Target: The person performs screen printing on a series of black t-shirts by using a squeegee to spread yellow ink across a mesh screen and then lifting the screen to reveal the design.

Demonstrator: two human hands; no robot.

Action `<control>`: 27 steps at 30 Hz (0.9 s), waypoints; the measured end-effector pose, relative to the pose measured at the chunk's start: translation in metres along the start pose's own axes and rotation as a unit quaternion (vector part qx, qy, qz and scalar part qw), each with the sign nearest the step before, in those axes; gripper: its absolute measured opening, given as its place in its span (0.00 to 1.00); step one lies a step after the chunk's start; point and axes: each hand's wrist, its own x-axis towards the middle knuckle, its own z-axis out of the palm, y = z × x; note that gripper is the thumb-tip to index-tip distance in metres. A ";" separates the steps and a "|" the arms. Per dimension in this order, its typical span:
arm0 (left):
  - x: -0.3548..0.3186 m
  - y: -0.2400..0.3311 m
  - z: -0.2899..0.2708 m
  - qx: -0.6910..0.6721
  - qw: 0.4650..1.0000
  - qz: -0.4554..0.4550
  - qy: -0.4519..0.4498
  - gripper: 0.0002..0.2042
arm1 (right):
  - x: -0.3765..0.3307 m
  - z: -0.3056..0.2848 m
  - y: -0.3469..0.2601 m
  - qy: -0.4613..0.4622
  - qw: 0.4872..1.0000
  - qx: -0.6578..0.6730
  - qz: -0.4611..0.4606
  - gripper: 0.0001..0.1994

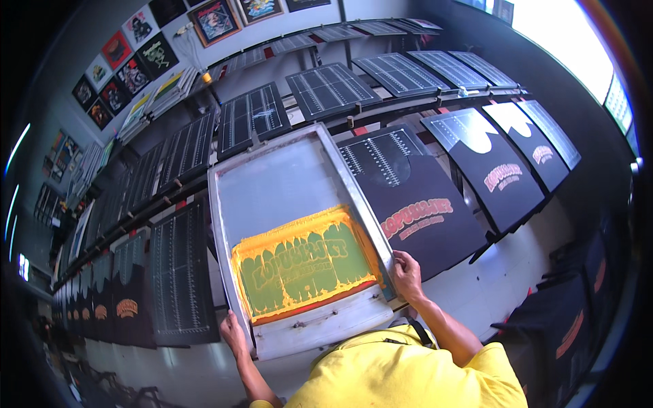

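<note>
**A:** What's nearest?

**B:** A yellow shirt (pixel 401 370) at the lower edge; both forearms rise from it to a printing screen (pixel 299 238), a pale-framed mesh lying tilted over the long table (pixel 503 279).

**A:** And the hands?

**B:** The left hand (pixel 233 334) grips the frame's near left corner, fingers curled around the edge; the right hand (pixel 407 274) holds the right rail near the bottom, fingers closed over it, thumb on top.

**A:** What shows on the screen?

**B:** A green stencil patch edged in yellow ink (pixel 306 262), with a red band along its near side; the upper mesh is bare and grey; a white squeegee (pixel 326 321) lies across the near end of the frame.

**A:** Just beside it?

**B:** To the right, a black shirt (pixel 425 211) flat on its board, printed in red and pale lettering; further right, two more printed shirts (pixel 507 177) in the same row; to the left, dark boards (pixel 178 272) with pale grid lines.

**A:** Beyond?

**B:** An upper rack of empty gridded boards (pixel 326 88); framed pictures (pixel 136 54) on the far wall; a bright window (pixel 564 41) at the upper right.
</note>
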 end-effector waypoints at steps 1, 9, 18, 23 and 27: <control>-0.013 0.003 0.015 -0.018 1.000 -0.003 -0.001 0.20 | 0.012 -0.018 0.002 -0.005 1.000 0.016 -0.003 0.15; -0.126 0.078 0.160 -0.100 0.993 -0.060 0.018 0.15 | 0.094 -0.195 0.032 0.011 1.000 0.000 -0.012 0.15; -0.181 0.132 0.250 0.005 0.996 -0.024 -0.081 0.18 | 0.140 -0.308 0.061 0.027 0.998 -0.047 0.035 0.14; -0.178 0.128 0.269 0.031 0.996 -0.015 -0.079 0.20 | 0.153 -0.314 0.068 0.016 0.997 -0.050 0.051 0.13; -0.171 0.134 0.276 0.027 0.997 -0.005 -0.070 0.20 | 0.167 -0.310 0.064 0.012 0.998 -0.048 0.039 0.13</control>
